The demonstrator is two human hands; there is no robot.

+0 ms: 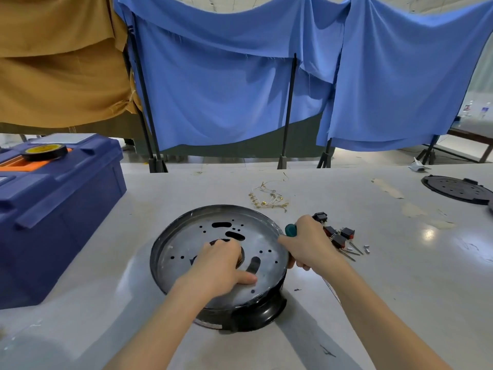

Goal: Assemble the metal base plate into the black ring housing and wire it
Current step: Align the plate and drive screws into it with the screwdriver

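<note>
Both forearms bare to frame edge; L grip [221,264] & R grip [306,243] bare, slim fingers.

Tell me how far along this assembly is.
Done: the metal base plate sits inside the black ring housing. In hand: the left hand holds the plate at its centre hole while the right hand grips a green-handled tool at the rim. Left: wiring; the wire bundle and switches lie untouched beside it.

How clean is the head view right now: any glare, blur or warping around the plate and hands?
Head view: slight motion blur softens the left hand and right hand; the metal base plate has only a dull sheen, holes readable; one bright glare spot lies on the table at right, clear of the work; wide-angle warp tilts the curtain poles.
</note>
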